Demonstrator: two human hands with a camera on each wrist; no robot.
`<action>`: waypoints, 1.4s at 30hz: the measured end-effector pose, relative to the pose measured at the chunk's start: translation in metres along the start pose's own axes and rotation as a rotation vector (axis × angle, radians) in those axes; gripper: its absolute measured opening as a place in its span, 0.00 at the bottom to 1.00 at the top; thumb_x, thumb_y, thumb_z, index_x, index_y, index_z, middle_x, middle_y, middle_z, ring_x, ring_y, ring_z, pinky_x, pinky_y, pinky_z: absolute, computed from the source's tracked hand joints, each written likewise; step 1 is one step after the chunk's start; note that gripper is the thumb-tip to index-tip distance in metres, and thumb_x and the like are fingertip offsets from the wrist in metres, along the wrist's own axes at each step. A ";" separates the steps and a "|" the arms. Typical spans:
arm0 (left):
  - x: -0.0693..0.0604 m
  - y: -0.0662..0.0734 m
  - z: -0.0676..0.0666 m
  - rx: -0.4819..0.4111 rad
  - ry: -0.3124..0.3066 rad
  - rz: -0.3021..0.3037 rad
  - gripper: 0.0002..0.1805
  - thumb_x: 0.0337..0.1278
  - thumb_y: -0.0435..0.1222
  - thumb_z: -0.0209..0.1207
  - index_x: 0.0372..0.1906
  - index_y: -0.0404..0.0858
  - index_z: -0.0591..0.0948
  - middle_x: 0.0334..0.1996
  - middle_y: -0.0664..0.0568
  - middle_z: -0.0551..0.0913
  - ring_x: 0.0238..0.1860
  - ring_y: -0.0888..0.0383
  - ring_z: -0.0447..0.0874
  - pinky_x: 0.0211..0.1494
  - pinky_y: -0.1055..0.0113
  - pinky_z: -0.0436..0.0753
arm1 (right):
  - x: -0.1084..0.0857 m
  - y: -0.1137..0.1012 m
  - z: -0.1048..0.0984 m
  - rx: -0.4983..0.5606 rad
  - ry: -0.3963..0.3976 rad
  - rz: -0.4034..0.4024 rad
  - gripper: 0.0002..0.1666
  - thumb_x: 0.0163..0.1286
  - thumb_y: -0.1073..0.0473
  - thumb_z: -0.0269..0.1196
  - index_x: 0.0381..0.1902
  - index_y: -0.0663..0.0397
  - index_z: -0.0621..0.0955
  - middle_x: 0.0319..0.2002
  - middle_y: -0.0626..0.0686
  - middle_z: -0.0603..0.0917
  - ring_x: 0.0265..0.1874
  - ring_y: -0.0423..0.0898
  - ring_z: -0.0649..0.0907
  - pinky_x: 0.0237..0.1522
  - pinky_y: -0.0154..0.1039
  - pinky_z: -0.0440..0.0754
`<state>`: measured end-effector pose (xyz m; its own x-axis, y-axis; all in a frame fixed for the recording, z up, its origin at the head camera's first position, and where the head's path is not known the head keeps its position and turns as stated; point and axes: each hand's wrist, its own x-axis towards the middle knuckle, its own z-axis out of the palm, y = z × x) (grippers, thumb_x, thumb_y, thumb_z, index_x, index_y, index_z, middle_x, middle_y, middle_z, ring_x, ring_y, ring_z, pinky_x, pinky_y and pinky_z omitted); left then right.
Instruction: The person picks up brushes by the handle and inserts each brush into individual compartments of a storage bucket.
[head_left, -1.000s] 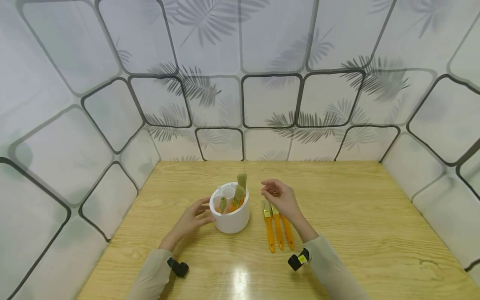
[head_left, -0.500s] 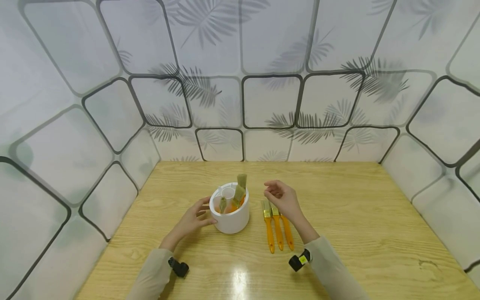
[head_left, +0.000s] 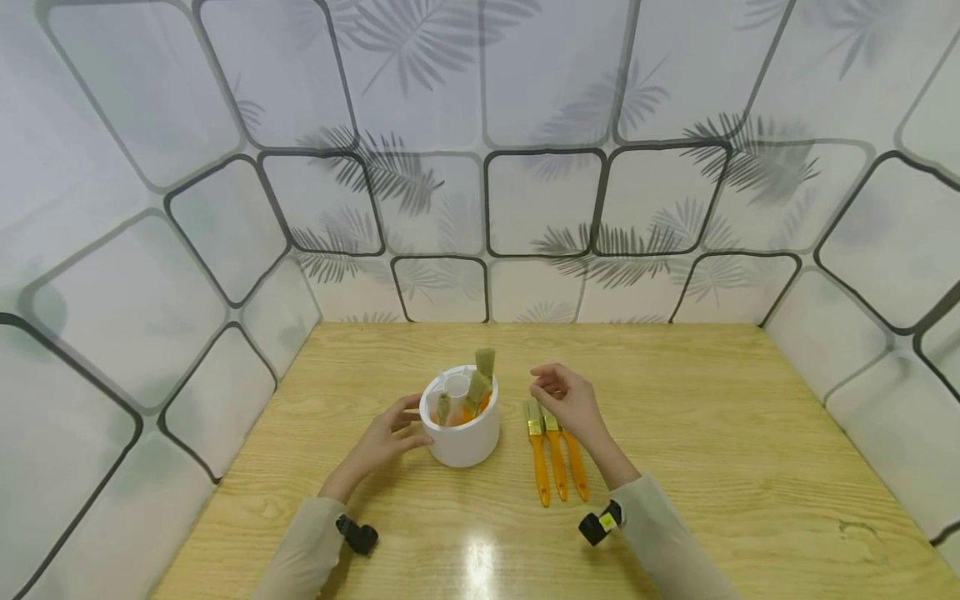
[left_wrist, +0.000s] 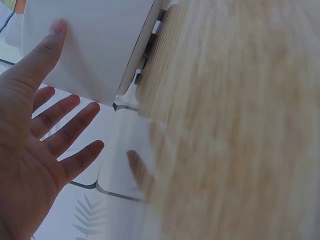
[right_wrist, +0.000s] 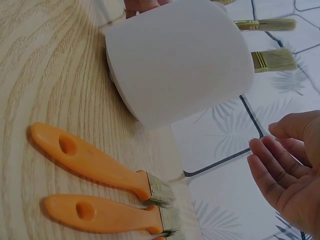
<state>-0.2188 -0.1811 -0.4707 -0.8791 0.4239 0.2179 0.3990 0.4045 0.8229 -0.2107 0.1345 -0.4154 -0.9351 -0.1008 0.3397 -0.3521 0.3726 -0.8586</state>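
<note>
A white round container (head_left: 463, 442) stands on the table with several brushes in it, bristles up; one brush (head_left: 485, 362) rises highest. At its left side is my left hand (head_left: 382, 437), fingers spread and relaxed, the thumb (left_wrist: 47, 47) against the wall in the left wrist view. Right of the container lie three orange-handled brushes (head_left: 557, 467) side by side, bristles away from me. Above their bristle ends hovers my right hand (head_left: 572, 406), holding nothing, its fingers loosely bent. The right wrist view shows it beside the container (right_wrist: 180, 65), apart from it.
The wooden table (head_left: 712, 433) meets a patterned curtain (head_left: 540, 208) at the back and on both sides. Black wrist cameras sit on the left wrist (head_left: 357, 534) and right wrist (head_left: 600, 522). A light reflection shows near the table's front.
My right hand has drifted slightly to the right and a little toward me. The left hand, the container and the lying brushes look nearly unmoved.
</note>
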 end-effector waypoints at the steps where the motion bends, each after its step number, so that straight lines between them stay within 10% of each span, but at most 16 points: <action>1: 0.000 0.000 0.000 -0.006 0.003 0.001 0.35 0.49 0.35 0.67 0.63 0.35 0.66 0.60 0.38 0.70 0.55 0.38 0.74 0.59 0.42 0.73 | 0.001 0.004 0.000 0.006 0.002 0.000 0.11 0.62 0.68 0.62 0.44 0.65 0.80 0.34 0.63 0.82 0.33 0.56 0.82 0.32 0.31 0.81; 25: 0.003 -0.040 0.002 -0.056 0.051 0.051 0.28 0.52 0.39 0.64 0.60 0.44 0.72 0.58 0.46 0.75 0.52 0.45 0.78 0.57 0.50 0.77 | 0.004 0.054 -0.003 -0.063 0.045 0.005 0.11 0.63 0.61 0.64 0.43 0.57 0.81 0.33 0.56 0.83 0.31 0.47 0.82 0.33 0.30 0.81; 34: 0.004 -0.039 0.003 -0.016 0.082 0.085 0.25 0.53 0.33 0.63 0.58 0.39 0.73 0.52 0.44 0.79 0.52 0.45 0.78 0.59 0.48 0.75 | 0.002 0.057 -0.006 -0.073 0.048 0.009 0.10 0.62 0.61 0.64 0.43 0.55 0.81 0.32 0.55 0.83 0.28 0.44 0.82 0.29 0.30 0.81; 42: -0.002 -0.003 -0.003 -0.008 0.053 0.051 0.21 0.56 0.31 0.60 0.56 0.32 0.73 0.49 0.38 0.80 0.53 0.40 0.76 0.60 0.45 0.73 | 0.001 0.060 -0.008 -0.058 0.035 0.041 0.12 0.63 0.62 0.63 0.44 0.59 0.81 0.32 0.55 0.83 0.28 0.46 0.81 0.28 0.30 0.81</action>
<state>-0.2189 -0.1859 -0.4725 -0.8704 0.4001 0.2868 0.4416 0.3769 0.8142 -0.2323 0.1646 -0.4634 -0.9464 -0.0520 0.3187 -0.3094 0.4285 -0.8489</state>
